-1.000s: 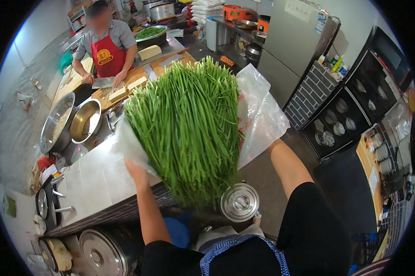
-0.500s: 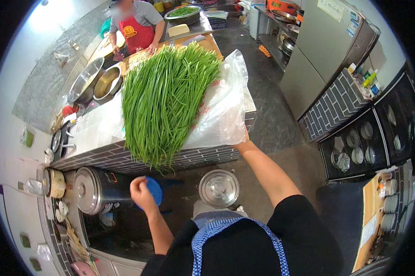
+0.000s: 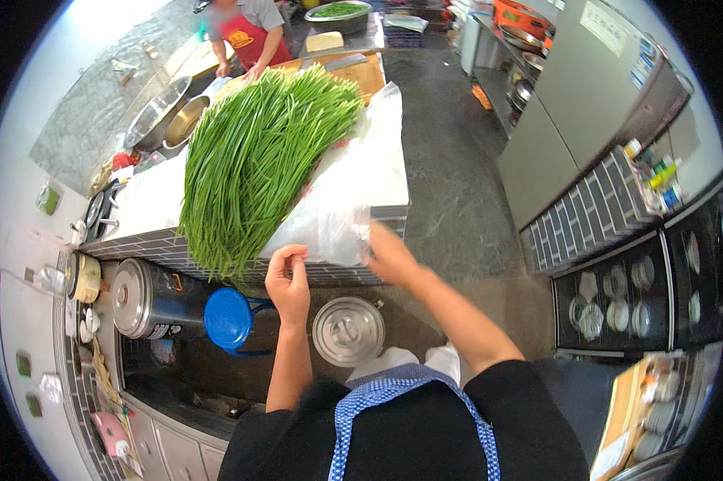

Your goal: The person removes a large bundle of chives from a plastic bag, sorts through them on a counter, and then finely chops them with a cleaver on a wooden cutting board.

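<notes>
A large heap of long green Chinese chives (image 3: pixel 261 160) lies on the counter, its leaf tips hanging over the near edge. Beneath and to the right of it spreads a clear plastic bag (image 3: pixel 329 228) with red print. At the bag's near right corner, my right hand (image 3: pixel 387 255) is closed on the plastic. My left hand (image 3: pixel 288 284) is raised just in front of the counter edge, fingers curled and thumb up, close to the bag's near edge. Whether anything is between its fingers cannot be made out.
A lidded steel pot (image 3: pixel 349 330) and a blue lid (image 3: pixel 228 319) are low in front of me. A tall steel barrel (image 3: pixel 141 297) stands left. Across the counter works a person in a red apron (image 3: pixel 253 40), beside metal basins (image 3: pixel 187 120). A refrigerator (image 3: pixel 594 88) is at right.
My right hand has drawn the bag's corner toward me and left. My left hand has risen and moved right, up to the counter edge. The view has shifted somewhat.
</notes>
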`<state>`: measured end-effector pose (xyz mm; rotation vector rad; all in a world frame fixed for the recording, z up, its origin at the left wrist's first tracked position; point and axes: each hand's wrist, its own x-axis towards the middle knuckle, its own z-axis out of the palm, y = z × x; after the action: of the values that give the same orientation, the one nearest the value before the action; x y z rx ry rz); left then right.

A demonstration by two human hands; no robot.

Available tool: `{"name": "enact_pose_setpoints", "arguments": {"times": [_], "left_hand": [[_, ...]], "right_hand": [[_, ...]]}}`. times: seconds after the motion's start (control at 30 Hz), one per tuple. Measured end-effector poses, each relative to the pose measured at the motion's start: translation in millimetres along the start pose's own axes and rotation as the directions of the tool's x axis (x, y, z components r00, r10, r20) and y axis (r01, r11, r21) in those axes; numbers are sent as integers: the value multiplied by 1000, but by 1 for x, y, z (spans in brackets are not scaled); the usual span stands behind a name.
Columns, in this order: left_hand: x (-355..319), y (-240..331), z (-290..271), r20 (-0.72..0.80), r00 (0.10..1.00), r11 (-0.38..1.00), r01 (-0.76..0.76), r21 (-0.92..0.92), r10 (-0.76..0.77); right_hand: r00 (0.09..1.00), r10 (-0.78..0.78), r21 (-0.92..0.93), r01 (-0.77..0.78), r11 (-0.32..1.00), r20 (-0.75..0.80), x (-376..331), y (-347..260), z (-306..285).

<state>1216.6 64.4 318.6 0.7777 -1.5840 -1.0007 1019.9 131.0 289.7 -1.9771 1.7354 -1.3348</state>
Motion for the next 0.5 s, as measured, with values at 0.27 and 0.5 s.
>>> {"name": "enact_pose_setpoints", "arguments": {"times": [0.27,0.5], "left_hand": [[70,52,97,-23,965,843,-216,492,261],[68,-41,156,252,958,407,-176,896,-140]], "right_hand": [[789,590,391,-604,695,170,-160,103,-89],[948,319,393,-301,869,21,16,148,-152]]}}
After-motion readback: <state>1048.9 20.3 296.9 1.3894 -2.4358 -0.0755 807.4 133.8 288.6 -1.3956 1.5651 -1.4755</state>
